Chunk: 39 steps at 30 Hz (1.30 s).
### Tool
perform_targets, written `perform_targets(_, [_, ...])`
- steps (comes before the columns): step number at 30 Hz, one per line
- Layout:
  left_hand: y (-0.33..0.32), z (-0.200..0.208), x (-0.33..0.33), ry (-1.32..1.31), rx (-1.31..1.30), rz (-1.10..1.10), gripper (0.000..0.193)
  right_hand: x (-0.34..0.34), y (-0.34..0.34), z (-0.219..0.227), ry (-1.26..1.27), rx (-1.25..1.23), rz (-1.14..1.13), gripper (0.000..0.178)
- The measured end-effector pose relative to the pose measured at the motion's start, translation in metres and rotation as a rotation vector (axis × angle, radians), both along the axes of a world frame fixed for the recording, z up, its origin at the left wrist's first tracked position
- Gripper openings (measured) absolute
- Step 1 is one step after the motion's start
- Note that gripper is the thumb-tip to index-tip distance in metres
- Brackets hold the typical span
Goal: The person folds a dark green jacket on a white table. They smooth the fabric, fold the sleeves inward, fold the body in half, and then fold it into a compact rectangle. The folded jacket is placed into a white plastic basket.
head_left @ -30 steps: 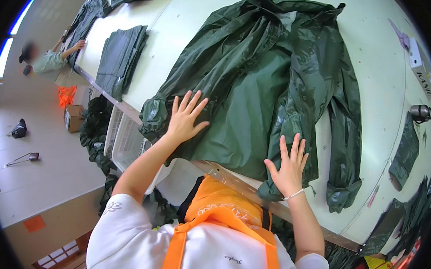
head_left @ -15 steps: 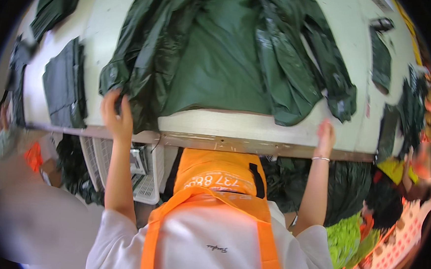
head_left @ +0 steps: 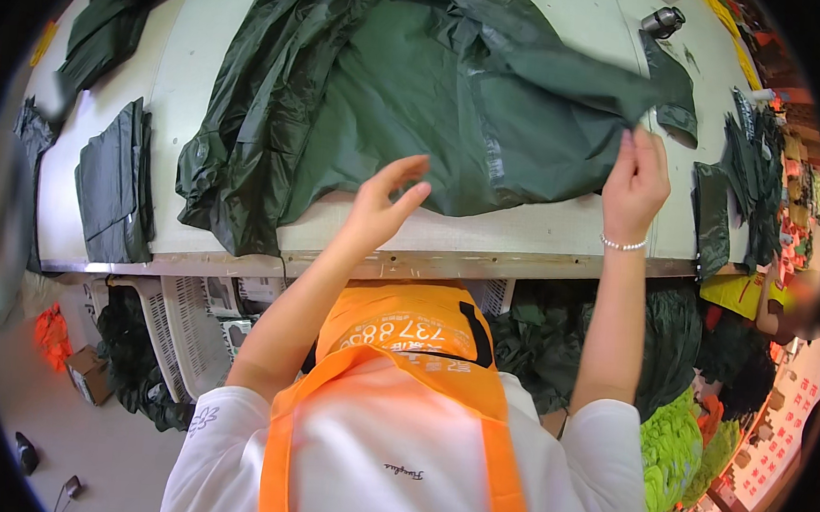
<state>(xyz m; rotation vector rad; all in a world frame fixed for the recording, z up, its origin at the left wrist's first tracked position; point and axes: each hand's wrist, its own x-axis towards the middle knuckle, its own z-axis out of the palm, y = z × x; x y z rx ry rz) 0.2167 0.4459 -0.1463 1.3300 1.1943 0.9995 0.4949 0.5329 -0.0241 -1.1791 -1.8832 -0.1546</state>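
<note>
A dark green rain jacket [head_left: 400, 105] lies spread on the white table, its hem toward me. My right hand [head_left: 637, 176] pinches the jacket's right front edge near the hem and holds it a little off the table. The right sleeve is stretched out to the right and blurred. My left hand [head_left: 388, 203] hovers over the middle of the hem, thumb and fingers apart, with nothing in it. At the left, the other sleeve and front panel lie bunched in folds.
Folded dark green garments [head_left: 114, 182] lie to the left, with another folded piece [head_left: 711, 218] to the right. A metal flask [head_left: 662, 23] lies at the far right. Below the table edge [head_left: 522, 263] stand white plastic baskets [head_left: 201, 323] and heaps of dark green cloth [head_left: 662, 356].
My left hand has left the left sleeve and moved right to the middle. My right hand has taken hold of the jacket's right edge and drawn that side outward.
</note>
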Motion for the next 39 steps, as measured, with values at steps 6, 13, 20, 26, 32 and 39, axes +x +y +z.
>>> perform_targets(6, [-0.009, -0.073, 0.052, -0.656, -0.363, 0.184, 0.061, -0.022, -0.082, -0.06, -0.619, -0.508, 0.57, 0.057])
perform_targets(13, [-0.001, -0.07, 0.08, -0.66, -0.333, 0.293, 0.057, 0.016, -0.091, -0.123, -0.217, -0.552, 0.659, 0.053])
perform_targets(20, [0.0, -0.069, 0.095, -0.544, -0.257, 0.437, 0.054, 0.064, -0.06, -0.165, 0.023, -0.562, 0.455, 0.048])
perform_targets(26, [0.008, -0.069, 0.107, -0.421, -0.199, 0.503, 0.051, 0.056, -0.035, -0.192, 0.163, -0.857, 0.593, 0.034])
perform_targets(32, [0.026, -0.082, 0.107, 0.045, -0.054, 0.56, 0.049, 0.07, -0.062, -0.147, 0.517, -0.741, 0.316, 0.019])
perform_targets(39, [-0.02, -0.062, 0.103, 0.994, 0.016, 0.089, 0.044, 0.184, -0.038, -0.13, 0.601, -1.591, 0.073, 0.009])
